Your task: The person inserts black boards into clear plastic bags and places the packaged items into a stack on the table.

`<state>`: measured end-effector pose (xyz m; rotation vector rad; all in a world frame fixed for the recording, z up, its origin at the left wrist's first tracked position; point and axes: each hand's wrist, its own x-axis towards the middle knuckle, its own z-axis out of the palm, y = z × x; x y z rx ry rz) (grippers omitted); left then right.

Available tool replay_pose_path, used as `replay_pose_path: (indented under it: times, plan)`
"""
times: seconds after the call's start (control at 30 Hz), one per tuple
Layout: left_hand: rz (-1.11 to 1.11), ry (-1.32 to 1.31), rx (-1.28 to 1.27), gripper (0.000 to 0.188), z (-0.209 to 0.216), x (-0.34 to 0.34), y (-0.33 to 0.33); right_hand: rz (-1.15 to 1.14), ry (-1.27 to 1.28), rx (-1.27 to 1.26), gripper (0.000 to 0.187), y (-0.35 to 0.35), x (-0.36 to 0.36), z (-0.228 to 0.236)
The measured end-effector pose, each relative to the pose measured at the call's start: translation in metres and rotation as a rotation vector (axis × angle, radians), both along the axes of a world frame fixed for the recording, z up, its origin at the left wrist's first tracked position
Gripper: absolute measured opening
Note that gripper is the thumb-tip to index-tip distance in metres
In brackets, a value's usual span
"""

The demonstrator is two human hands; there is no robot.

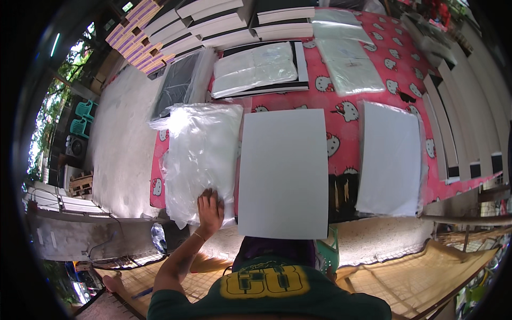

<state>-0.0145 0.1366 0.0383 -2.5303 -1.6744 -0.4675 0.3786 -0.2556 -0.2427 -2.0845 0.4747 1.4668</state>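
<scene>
A thick pile of clear plastic bags [205,141] lies at the left of the table, crinkled and shiny. My left hand [211,210] is on its near part, fingers bent and closed on the plastic of the top bag. Beside the pile, directly before me, a blank white board or sheet [283,173] lies flat, its near edge reaching over the table's front. To the right is another white sheet [389,158] inside a clear plastic sleeve. My right hand does not show.
A pink patterned cloth [298,100] covers the table. Farther back are folded plastic packs [255,66], more clear bags [352,66] and a dark plastic-wrapped stack [178,82]. Stacked white boards [218,21] rise behind; more boards [453,112] stand along the right. Green chairs [82,117] are far left.
</scene>
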Motion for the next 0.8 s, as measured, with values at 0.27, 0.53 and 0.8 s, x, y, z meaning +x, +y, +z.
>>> replay_pose_path:
  times: [0.27, 0.53, 0.8]
  plan:
    - [0.074, -0.033, -0.091, 0.049, -0.011, -0.004, 0.0, 0.06, -0.084, 0.11, 0.06, 0.046, 0.027, 0.004]
    - [0.08, -0.023, -0.146, 0.052, -0.015, -0.011, 0.006, 0.737, -0.399, 0.079, 0.048, 0.076, -0.027, 0.003]
    - [0.091, -0.021, -0.154, 0.053, -0.014, -0.015, 0.007, 0.366, -0.118, -0.023, 0.054, 0.087, 0.002, 0.03]
